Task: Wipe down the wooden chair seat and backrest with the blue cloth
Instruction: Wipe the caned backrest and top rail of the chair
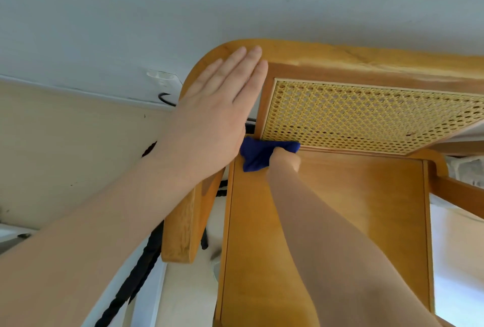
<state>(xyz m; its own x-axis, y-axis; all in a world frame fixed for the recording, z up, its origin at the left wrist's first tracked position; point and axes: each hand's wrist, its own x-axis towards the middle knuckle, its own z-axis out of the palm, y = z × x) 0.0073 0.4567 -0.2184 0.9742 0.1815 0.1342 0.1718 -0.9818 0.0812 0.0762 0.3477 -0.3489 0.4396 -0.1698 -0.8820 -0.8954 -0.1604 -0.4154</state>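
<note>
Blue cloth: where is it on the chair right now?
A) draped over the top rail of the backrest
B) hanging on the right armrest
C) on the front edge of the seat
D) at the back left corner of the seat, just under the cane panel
D: the right hand grips the blue cloth where the wooden seat meets the cane panel, while the left hand lies flat on the backrest frame.

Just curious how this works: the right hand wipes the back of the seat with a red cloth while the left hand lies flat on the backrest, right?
Not quite: the head view shows the cloth is blue, not red. The rest holds.
</note>
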